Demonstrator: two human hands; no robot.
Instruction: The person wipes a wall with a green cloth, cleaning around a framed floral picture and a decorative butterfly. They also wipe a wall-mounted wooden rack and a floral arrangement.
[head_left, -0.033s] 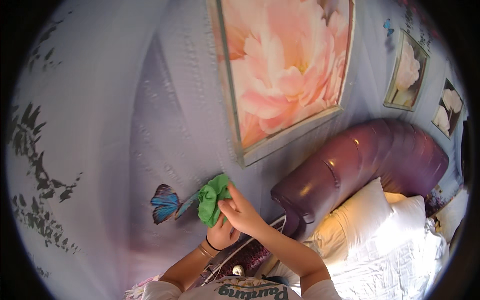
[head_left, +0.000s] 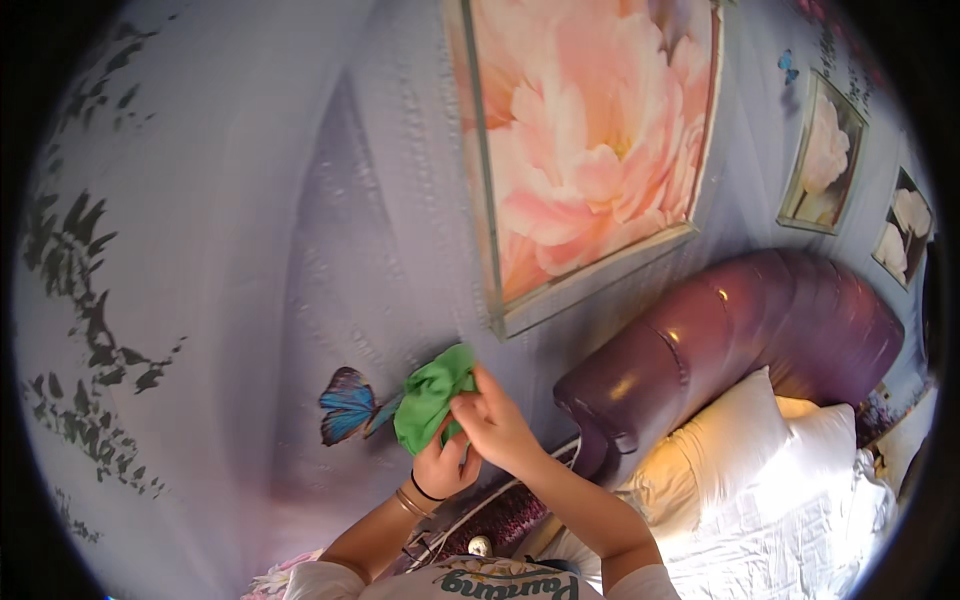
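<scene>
A crumpled green cloth (head_left: 430,398) is held up in front of the lavender wall. My left hand (head_left: 445,468), with a dark band and a bracelet at the wrist, grips its lower edge. On the cloth's right side, my right hand (head_left: 492,425) closes thumb and fingers over the fabric. Folds hide some of the fingertips. Just left of the cloth, a blue butterfly (head_left: 347,407) shows on the wall. Whether the cloth touches the wall, I cannot tell.
A large framed flower picture (head_left: 600,150) hangs above my hands. To the right stands a padded purple headboard (head_left: 740,330), with white pillows (head_left: 730,440) and a white sheet (head_left: 770,540) before it. Smaller framed flower pictures (head_left: 825,155) hang farther right. A round pale object (head_left: 480,546) sits low, near my shirt.
The wall, pictures and headboard have shifted slightly right and down in the view. The green cloth looks a little more spread out between my hands, which both keep their hold.
</scene>
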